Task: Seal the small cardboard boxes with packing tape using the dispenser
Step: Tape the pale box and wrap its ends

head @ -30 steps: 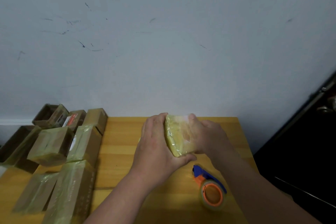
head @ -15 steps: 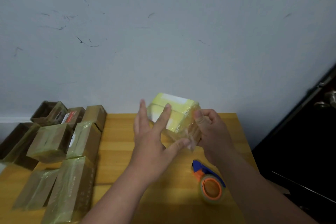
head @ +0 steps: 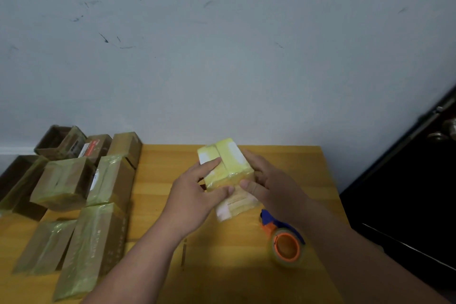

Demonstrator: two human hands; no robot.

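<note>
The box (head: 225,168) has been turned since half a second ago, seam up, mid-frame above the table (head: 158,180). Left hand (head: 195,195) and right hand (head: 274,187) pinch it; dispenser (head: 283,239) idle, so probably checking the tape.

In the centre of the frame a small box (head: 225,168) wrapped in yellowish tape is held between two hands above a wooden bench (head: 158,180). The left hand (head: 195,195) lays its forefinger along the top and its thumb against the near edge; the right hand (head: 271,185) grips the right side. A tape dispenser (head: 283,242), blue and orange, lies at lower right. Taped boxes (head: 71,185) crowd the left. A scuffed wall (head: 222,57) fills the upper frame.
</note>
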